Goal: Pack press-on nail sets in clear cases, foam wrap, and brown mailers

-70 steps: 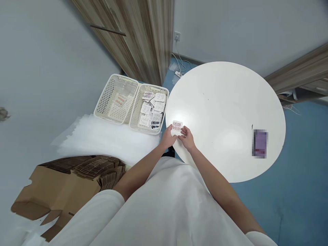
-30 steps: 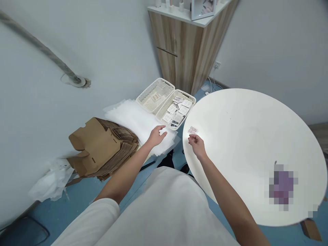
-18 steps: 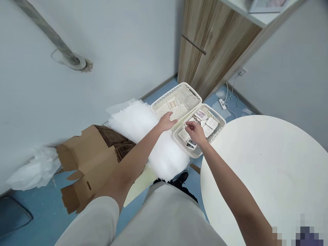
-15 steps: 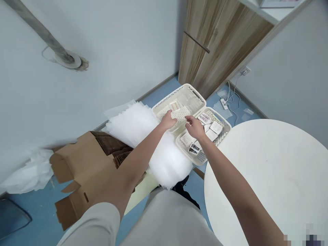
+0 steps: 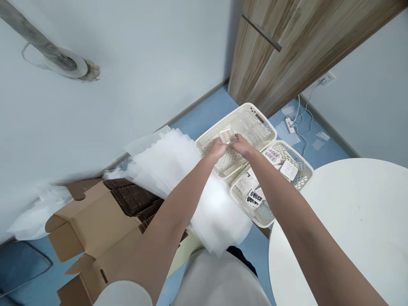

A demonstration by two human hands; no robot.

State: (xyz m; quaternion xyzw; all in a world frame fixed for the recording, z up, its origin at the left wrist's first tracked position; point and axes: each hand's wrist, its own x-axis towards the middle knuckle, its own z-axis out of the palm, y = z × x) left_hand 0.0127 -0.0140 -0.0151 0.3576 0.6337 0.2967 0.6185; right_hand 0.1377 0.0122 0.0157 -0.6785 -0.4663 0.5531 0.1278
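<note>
A small clear packet (image 5: 226,135) with orange-tinted contents is pinched between both my hands, above the far white basket (image 5: 204,143). My left hand (image 5: 218,148) grips its left side, and my right hand (image 5: 242,145) has its fingers on the right edge. More clear packets (image 5: 253,127) lie at the right end of that basket. Beside it, under my right forearm, the nearer white basket (image 5: 234,199) holds white cards, a set with dark nail-like pieces (image 5: 254,198) and one with pinkish pieces (image 5: 273,156).
White foam sheets (image 5: 178,165) and flattened brown cardboard boxes (image 5: 98,221) are stacked on the left. A round white table (image 5: 344,229) stands on the right. Behind are a wooden cabinet (image 5: 287,38) and a power strip (image 5: 289,125) with cables on the floor.
My right hand has moved left from over the nearer basket to the packet. Both hands now hold the packet that lay in the far basket. The camera view has shifted slightly.
</note>
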